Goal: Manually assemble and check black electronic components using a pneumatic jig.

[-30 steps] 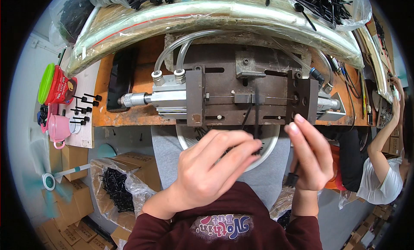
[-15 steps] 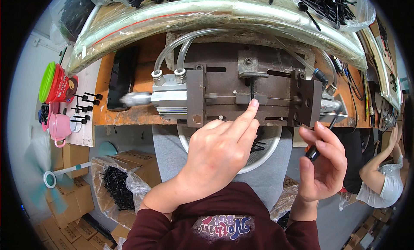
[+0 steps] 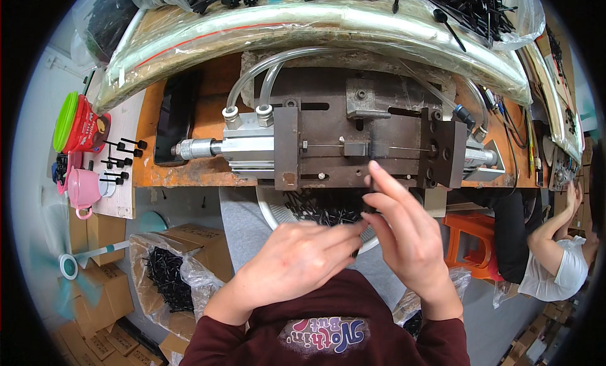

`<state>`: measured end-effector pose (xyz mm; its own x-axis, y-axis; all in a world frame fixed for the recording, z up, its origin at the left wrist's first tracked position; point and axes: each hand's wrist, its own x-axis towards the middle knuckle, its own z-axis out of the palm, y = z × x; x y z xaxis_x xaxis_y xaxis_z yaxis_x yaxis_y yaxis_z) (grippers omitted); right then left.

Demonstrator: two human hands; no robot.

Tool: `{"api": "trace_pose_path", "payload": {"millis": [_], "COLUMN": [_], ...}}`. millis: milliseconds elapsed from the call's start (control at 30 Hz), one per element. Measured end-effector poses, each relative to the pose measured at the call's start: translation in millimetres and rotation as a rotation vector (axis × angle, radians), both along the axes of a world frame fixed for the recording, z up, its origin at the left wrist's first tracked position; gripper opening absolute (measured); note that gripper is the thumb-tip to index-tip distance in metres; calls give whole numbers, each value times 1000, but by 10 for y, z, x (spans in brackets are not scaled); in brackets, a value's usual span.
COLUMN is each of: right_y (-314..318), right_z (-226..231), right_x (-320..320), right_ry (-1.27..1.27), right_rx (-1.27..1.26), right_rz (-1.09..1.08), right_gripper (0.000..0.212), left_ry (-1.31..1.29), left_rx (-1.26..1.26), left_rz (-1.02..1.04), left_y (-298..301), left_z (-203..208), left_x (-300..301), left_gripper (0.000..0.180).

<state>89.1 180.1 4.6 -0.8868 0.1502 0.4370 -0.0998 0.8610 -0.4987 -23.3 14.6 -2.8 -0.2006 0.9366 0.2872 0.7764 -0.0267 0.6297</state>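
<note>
My right hand is at the front of a dark metal fixture, its fingers closed on a black round-headed pin. The pin's dark stem looks smeared and stands upright at the small block in the fixture's middle. To the left, my left hand hovers low over the basket with its fingers drawn together. A small black piece shows under its fingertips, but motion hides what it is. The hands nearly touch. Thin rods run to the block from the left cylinder and the right cylinder.
A white basket of black pins sits on my lap. Clear air hoses arch behind the fixture. Several pins and a pink cup stand left, above a fan. Another person sits at right near an orange stool.
My right hand has moved left and up to the fixture with its pin. My left hand has drawn back from the block toward me. The pin that stood under the upper bracket is gone.
</note>
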Motion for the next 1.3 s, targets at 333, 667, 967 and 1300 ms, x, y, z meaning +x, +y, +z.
{"api": "trace_pose_path", "payload": {"millis": [333,667,967,1300], "right_y": [-21,344,1377,1411], "right_z": [218,721,1143,1135], "right_x": [-143,-546,-1852,-1959], "right_ry": [-215,146,110,-48], "right_rx": [190,265,1083,993], "right_rz": [-60,-32,-113,95], "right_gripper": [25,25,35,22], "left_ry": [-195,-199,-295,-382], "left_rx": [-71,27,85,19], "left_rz": [-166,-140,-164,-64], "left_y": [-140,-211,-282,-721], "left_z": [-203,-266,-408,-583], "left_x": [16,38,187,299], "left_gripper": [30,32,29,29]}}
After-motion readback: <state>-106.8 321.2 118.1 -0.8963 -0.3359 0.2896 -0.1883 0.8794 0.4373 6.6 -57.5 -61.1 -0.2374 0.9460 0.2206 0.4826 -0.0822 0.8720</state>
